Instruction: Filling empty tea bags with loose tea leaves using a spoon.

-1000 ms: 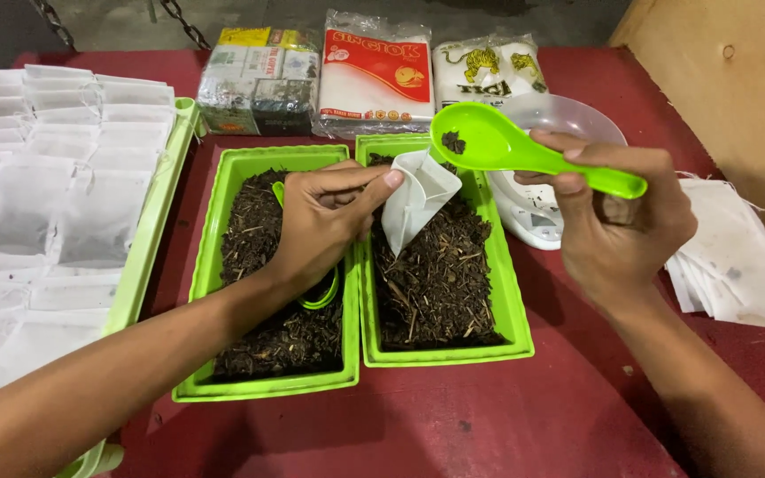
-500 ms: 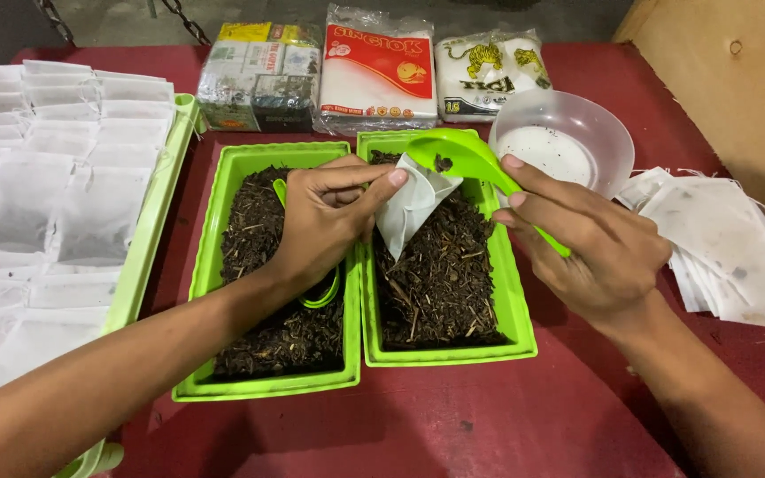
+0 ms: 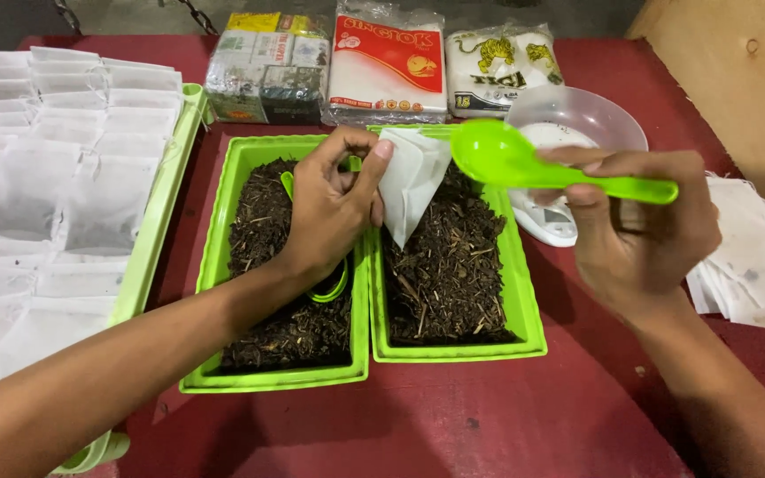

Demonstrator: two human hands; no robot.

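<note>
My left hand (image 3: 334,208) pinches a small white filter bag (image 3: 410,181) by its top edge, holding it over the right green tray (image 3: 529,314) of dark dried herbs. My right hand (image 3: 644,230) grips the handle of a bright green plastic spoon (image 3: 524,164); its empty bowl sits level just right of the bag. A second green spoon (image 3: 334,288) lies in the left green tray (image 3: 223,221) of dried herbs, mostly under my left hand.
A long green tray (image 3: 148,230) on the left holds several filled white bags. Three packets (image 3: 374,62) stand at the back. A clear plastic bowl (image 3: 577,115) sits on a white scale (image 3: 546,226). A pile of empty white bags (image 3: 754,265) lies at right.
The spoon tipped down to the bag's mouth half a second ago, then rose level with its bowl empty. My left hand lifted the bag slightly.
</note>
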